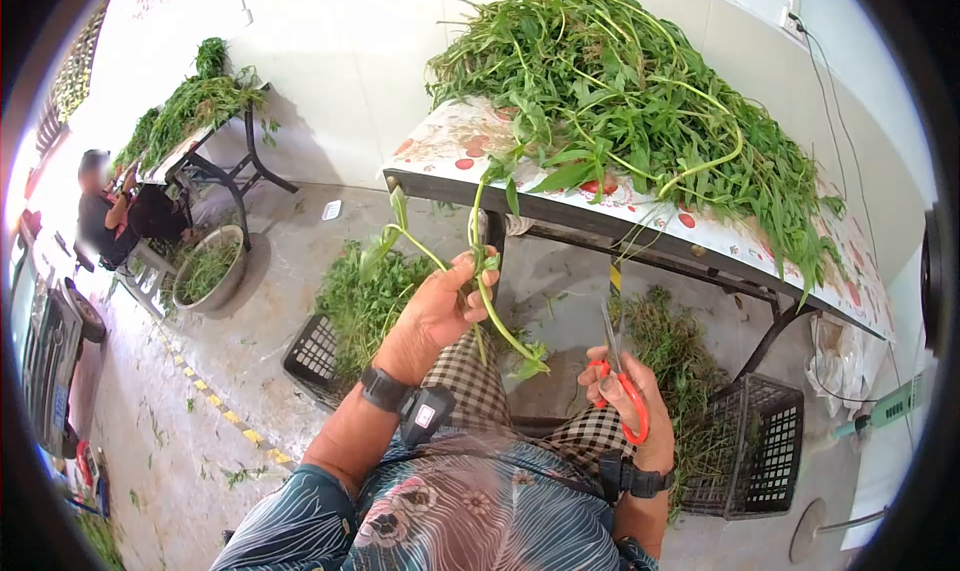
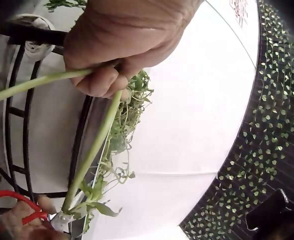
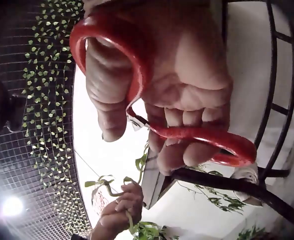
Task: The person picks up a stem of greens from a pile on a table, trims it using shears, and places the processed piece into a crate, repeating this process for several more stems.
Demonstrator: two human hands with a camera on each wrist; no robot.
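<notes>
My left hand pinches long green leafy stems in front of the table. One stem curves down to the right, and another bends out to the left. In the left wrist view, the fingers of the left hand curl round a pale green stem. My right hand, lower and to the right, holds scissors with red handles, blades pointing up. In the right wrist view, the thumb passes through one red loop of the scissors and fingers through the other; the handles are spread apart.
A large heap of greens covers much of the patterned table ahead. Crates of greens stand on the floor, a black crate at left and another crate at right. Far left, a seated person is beside another loaded table and a tub.
</notes>
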